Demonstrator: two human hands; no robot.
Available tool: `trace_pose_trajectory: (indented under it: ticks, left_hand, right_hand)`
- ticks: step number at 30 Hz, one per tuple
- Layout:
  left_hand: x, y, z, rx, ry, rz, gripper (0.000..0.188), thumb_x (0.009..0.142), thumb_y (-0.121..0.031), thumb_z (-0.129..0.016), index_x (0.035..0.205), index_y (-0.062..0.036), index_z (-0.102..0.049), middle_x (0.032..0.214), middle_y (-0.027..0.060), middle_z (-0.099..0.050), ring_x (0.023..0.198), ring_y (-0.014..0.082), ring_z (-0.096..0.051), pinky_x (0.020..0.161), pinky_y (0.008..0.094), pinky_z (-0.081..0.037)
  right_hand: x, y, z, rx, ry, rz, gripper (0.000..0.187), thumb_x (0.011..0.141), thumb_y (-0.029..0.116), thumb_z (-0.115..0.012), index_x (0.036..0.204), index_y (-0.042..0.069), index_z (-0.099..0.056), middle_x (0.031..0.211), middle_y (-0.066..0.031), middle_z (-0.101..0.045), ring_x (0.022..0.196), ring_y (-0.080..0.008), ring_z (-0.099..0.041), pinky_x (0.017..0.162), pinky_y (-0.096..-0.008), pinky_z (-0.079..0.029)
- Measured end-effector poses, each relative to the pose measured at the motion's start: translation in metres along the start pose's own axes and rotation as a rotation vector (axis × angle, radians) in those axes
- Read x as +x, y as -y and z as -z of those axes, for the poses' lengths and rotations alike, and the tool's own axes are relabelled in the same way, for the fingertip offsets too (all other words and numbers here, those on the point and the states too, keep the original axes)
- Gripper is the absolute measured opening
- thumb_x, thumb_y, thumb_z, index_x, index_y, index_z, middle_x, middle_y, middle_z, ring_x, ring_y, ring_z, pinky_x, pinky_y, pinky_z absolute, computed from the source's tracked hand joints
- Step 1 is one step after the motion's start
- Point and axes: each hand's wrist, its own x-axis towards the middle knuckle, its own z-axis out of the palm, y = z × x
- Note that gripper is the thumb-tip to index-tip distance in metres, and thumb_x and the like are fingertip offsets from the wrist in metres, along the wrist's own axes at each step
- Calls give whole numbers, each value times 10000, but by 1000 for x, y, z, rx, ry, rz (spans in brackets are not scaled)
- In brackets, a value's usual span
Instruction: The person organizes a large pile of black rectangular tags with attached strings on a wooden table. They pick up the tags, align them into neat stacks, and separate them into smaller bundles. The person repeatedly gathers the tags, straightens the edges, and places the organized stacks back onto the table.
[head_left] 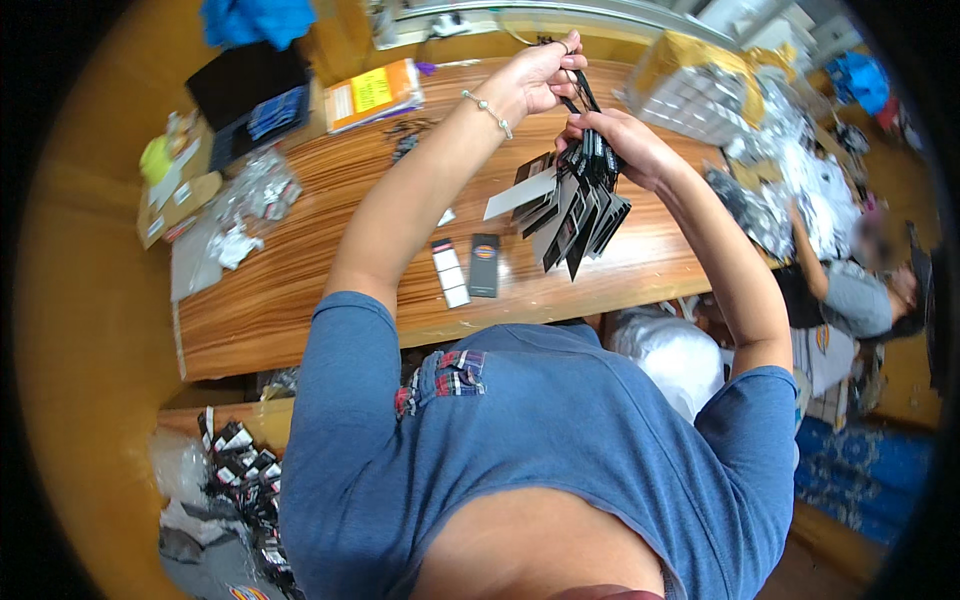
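Observation:
A bundle of black and white hang tags [575, 215] dangles over the wooden table, fanned out below its gathered black strings. Close above the tags, my right hand [622, 140] is closed around the strings. Farther up, my left hand [548, 72] pinches the looped ends of the black cords [588, 92], drawing them taut. On the table below lie a white label strip [450, 272] with black bands and a single black hang tag [484, 265], side by side.
Small dark pieces [405, 135] lie on the table [300, 320] beyond my left forearm. An orange folder [375, 95], a laptop [250, 100] and plastic bags [255, 190] sit left. A plastic-wrapped package [690, 90] stands back right. Another person [860, 295] is at the right.

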Motion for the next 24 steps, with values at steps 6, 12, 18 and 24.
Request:
trace_pose_trajectory:
  ticks: [6,12,18,24]
  left_hand:
    - [66,89,-38,-289,101,167,250,883,-320,-447,864,-71,-422,543,-56,-294,397,41,-194,368,170,-198]
    - [115,191,-5,-735,-39,200,182,856,-225,-513,811,-56,-464,597,-1,-415,418,63,-290,404,178,-272]
    - [105,217,33,-813,-609,-72,184,840,-148,-529,901,14,-467,947,174,-523,845,188,-523,692,257,-467]
    - [16,221,7,746,-165,-312,541,741,-39,-514,1253,-88,-347,1277,95,-394,1207,230,-339,1043,408,-184]
  right_hand:
    - [-54,-32,92,-24,35,-79,211,837,234,-467,715,62,-475,779,-97,-602,747,-187,-593,711,-285,-464]
    - [-70,-89,150,315,23,-311,202,847,187,-452,683,69,-445,771,-126,-589,753,-254,-598,711,-335,-480]
    - [-78,-130,182,512,235,-435,250,862,212,-415,642,95,-434,777,-101,-561,769,-267,-588,706,-340,-476]
    - [-67,-123,184,378,386,-568,288,866,254,-436,627,98,-396,740,-97,-529,751,-254,-567,684,-325,-453]
